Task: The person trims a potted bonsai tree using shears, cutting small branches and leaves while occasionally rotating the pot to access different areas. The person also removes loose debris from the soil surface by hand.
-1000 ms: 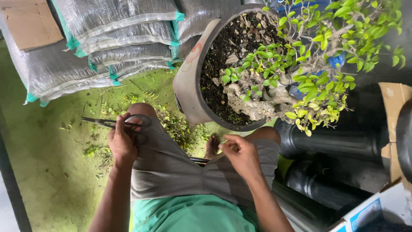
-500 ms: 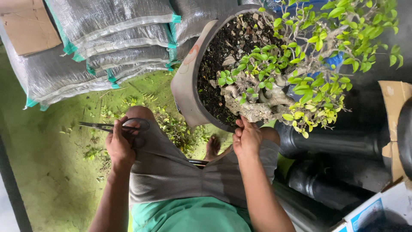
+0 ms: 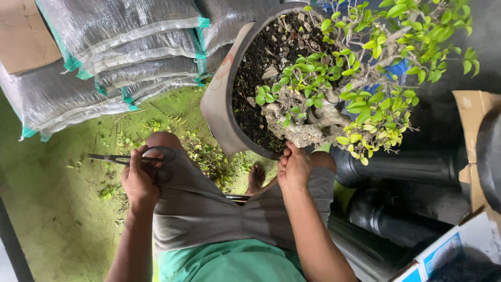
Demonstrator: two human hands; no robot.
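The right hand point(image 3: 294, 168) rests at the near rim of the pot point(image 3: 219, 104), fingers curled against it below the small tree point(image 3: 334, 78). The left hand point(image 3: 138, 180) is well apart, fingers closed through the scissors point(image 3: 125, 157), blades pointing away from the pot.
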